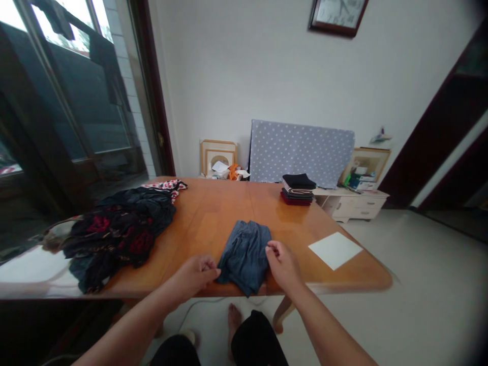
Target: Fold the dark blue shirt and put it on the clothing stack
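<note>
From where I stand, the blue garment [246,256] lies rumpled on the tabletop [213,203], right up at the near edge, its lowest corner reaching the rim. The left hand [196,274] is at its left side and the right hand [284,264] at its right side, both with fingers curled in and thumbs close to the cloth. I can't tell from here whether either one really has the fabric pinched.

That corner at the rim worries me most: a pull towards the body could drag it over, and its own weight might then take more cloth down with it. The fabric looks soft and full of creases, so if one side is tugged harder than the other, the shape could twist and the wrinkles get pressed in. A loose pinch might also catch only the top layer and leave the rest bunched underneath.

The stack of folded clothes [298,189] stands well apart at the far side, its layers not quite flush; a careless knock could make it lean. The heap of clothes [122,223] sprawls loosely to the left, so a sweeping forearm might snag it.
</note>
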A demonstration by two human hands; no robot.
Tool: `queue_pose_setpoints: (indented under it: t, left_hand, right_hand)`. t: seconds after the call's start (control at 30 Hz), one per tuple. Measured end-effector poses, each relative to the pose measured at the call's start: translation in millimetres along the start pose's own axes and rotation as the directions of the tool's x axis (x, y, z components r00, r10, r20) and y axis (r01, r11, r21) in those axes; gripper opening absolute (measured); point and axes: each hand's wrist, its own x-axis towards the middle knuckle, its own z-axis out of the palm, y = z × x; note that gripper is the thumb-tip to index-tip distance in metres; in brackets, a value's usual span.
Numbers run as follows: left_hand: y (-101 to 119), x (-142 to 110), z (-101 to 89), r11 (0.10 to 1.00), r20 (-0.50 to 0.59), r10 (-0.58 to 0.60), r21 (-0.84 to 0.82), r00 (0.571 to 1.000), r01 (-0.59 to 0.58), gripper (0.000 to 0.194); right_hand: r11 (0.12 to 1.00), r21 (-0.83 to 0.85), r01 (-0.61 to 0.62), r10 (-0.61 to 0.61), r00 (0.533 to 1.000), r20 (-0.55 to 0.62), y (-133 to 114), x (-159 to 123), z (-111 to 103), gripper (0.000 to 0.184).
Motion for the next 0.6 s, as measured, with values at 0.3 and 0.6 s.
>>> queue_pose_setpoints:
  t: [0.3, 0.6]
  left_hand:
    - [0, 35, -4.1, 0.985, -0.19, 0.133, 0.138, 0.973, -0.107, 0.027]
    - [-16, 32, 4.3, 0.943, -0.105, 0.081, 0.331, 0.991, -0.042, 0.017]
  right_hand:
    - [0.902, -0.315, 0.297, -0.245, 0.95, 0.192, -64, -35, 29, 0.037]
    - [0.974, 0.212, -0.083, 0.068, 0.995, 0.078, -29, -25, 11, 0.03]
